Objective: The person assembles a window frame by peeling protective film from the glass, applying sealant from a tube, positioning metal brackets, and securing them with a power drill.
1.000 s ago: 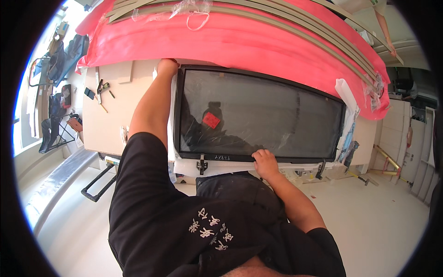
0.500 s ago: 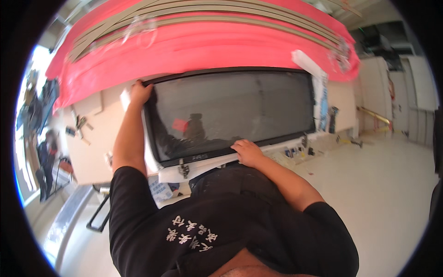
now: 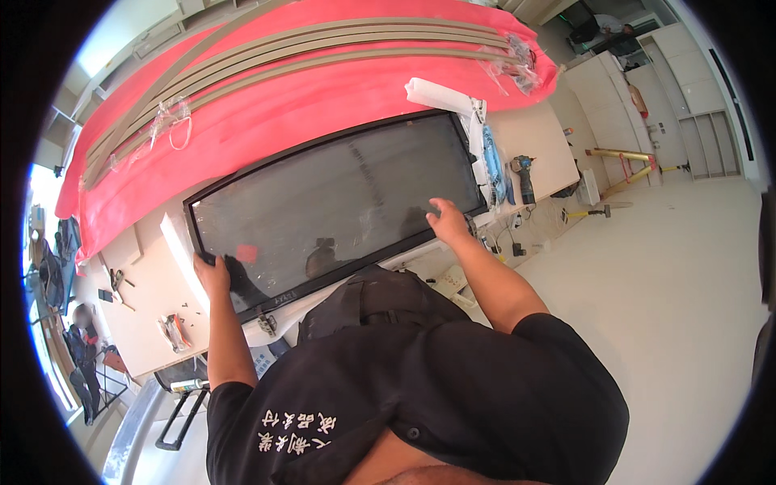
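Note:
A dark glass cabinet door (image 3: 339, 206) with a black frame lies flat on the workbench, tilted up toward the right. A metal hinge (image 3: 267, 324) shows at its near-left edge. My left hand (image 3: 212, 279) grips the left side of the frame, with its fingers bent at the edge and partly hidden. My right hand (image 3: 449, 224) is over the near-right part of the door, thumb and fingers apart, holding nothing. White foam padding (image 3: 179, 250) shows beside and under the door.
Beyond the door, long beige strips (image 3: 339, 50) lie on pink sheeting (image 3: 267, 141). A cordless drill (image 3: 524, 178) stands right of the door. Left are small tools (image 3: 119, 287) and a plastic packet (image 3: 174, 331). A hammer (image 3: 594, 212) lies at the right.
The door now lies more slanted in view, its right end farther up. My left hand has come nearer along the left edge. My right hand has left the near edge and moved right.

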`<action>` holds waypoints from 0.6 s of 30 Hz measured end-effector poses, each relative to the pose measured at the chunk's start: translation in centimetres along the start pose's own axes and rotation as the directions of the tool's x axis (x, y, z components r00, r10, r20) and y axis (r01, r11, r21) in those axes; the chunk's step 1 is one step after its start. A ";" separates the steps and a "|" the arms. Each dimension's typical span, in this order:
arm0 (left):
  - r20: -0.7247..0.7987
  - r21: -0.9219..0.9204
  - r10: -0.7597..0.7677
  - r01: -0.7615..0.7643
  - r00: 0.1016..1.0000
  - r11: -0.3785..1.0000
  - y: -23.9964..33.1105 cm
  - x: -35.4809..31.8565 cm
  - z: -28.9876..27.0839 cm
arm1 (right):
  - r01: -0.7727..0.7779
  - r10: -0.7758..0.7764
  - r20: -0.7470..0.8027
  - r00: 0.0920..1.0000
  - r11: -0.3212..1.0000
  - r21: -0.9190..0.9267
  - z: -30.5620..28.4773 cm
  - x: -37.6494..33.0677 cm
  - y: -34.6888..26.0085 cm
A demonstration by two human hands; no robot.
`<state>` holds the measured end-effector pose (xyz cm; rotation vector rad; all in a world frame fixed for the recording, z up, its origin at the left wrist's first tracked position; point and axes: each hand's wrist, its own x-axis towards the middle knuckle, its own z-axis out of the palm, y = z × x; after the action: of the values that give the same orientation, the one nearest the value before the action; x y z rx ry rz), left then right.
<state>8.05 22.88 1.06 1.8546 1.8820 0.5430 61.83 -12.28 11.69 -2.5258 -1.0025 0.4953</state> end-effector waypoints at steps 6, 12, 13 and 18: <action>-0.036 0.177 -0.078 0.083 0.996 0.981 1.1 -11.7 -2.5 | -0.030 0.018 -0.106 0.994 0.994 -0.109 -1.7 6.4 8.3; -0.037 0.138 0.162 -0.156 0.986 0.978 8.8 -22.6 1.0 | -0.085 0.062 -0.178 0.982 0.989 -0.124 -3.1 8.8 12.8; -0.006 0.110 0.178 -0.176 0.984 0.978 10.9 -24.0 1.8 | -0.071 0.052 -0.163 0.985 0.991 -0.110 -3.3 8.8 13.3; 0.168 0.031 0.269 -0.278 0.948 0.960 19.2 -29.9 5.2 | -0.040 0.015 -0.097 0.995 0.966 -0.255 -4.5 7.4 13.2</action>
<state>26.93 -6.67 8.61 2.1442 1.5592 0.4165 76.47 -16.95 8.13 -2.7649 -1.0571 0.2631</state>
